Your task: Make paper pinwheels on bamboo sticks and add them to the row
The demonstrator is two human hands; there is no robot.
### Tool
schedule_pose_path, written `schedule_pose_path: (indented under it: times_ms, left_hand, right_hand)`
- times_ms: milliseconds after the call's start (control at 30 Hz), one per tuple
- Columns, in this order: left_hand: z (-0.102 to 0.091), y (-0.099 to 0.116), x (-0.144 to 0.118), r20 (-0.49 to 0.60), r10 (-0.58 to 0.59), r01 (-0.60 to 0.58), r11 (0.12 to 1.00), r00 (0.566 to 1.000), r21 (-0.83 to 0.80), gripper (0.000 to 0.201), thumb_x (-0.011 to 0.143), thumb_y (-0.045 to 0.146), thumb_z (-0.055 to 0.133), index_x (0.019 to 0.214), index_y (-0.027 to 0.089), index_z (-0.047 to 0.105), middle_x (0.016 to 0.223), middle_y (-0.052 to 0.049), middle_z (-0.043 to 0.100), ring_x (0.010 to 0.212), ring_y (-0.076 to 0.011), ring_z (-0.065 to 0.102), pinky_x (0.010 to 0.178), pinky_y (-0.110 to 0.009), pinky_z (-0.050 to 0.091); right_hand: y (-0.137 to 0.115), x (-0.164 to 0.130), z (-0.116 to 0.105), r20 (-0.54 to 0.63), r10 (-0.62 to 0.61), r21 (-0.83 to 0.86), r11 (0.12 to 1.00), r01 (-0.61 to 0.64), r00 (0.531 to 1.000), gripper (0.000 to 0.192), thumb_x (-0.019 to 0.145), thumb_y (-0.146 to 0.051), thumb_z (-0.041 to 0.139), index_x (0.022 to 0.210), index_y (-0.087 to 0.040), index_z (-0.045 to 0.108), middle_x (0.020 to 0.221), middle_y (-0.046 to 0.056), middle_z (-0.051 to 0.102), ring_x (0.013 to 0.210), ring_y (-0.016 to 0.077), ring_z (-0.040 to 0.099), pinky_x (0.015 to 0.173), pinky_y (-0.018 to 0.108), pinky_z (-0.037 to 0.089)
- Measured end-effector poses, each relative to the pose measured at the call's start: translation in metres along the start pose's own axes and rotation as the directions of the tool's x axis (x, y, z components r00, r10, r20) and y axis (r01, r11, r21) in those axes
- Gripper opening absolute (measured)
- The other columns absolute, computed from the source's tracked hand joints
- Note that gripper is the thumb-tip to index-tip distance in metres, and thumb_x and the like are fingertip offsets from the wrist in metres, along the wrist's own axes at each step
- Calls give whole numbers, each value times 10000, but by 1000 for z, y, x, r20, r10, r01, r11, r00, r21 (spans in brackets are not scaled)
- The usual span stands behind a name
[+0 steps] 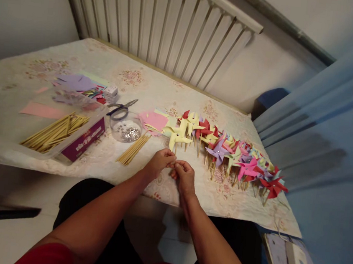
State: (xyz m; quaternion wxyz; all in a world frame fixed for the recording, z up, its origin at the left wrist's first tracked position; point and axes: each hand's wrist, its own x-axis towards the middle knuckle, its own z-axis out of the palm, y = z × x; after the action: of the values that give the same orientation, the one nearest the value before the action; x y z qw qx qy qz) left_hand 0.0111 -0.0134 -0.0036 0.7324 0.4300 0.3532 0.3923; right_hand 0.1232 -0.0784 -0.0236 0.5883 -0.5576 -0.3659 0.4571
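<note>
Both my hands meet over the table's near edge, just below a pale yellow paper pinwheel [178,135]. Its thin stick runs down into my fingers. My left hand [160,162] pinches that stick, fingertips pressed together. Closed in the same way, my right hand [186,177] touches the left fingertips at the lower part of the stick, most of which is hidden. Left of my hands lies a small bundle of wooden sticks [133,149]. Behind it is a clear round dish [125,126] holding small shiny metal pieces.
Rows of finished pinwheels [248,169] stand to the right. Pink paper sheets [155,120] lie beyond my hands. At left are a clear plastic box [82,141] with many sticks, scissors [120,110] and purple paper [76,83]. A radiator [162,25] lines the wall.
</note>
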Motion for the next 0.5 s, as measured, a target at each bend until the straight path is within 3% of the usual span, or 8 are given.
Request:
schedule_pose_path:
  times_ms: [500]
  left_hand:
    - [3, -7, 2, -32, -5, 6, 999, 999, 53, 192, 613, 275, 678, 651, 163, 527, 534, 52, 493, 488, -76, 432, 502, -229, 297]
  right_hand:
    - [-5, 5, 9, -39, 50, 92, 995, -46, 998, 159, 678, -266, 675, 789, -162, 631, 575, -23, 628, 409, 69, 419, 418, 200, 268]
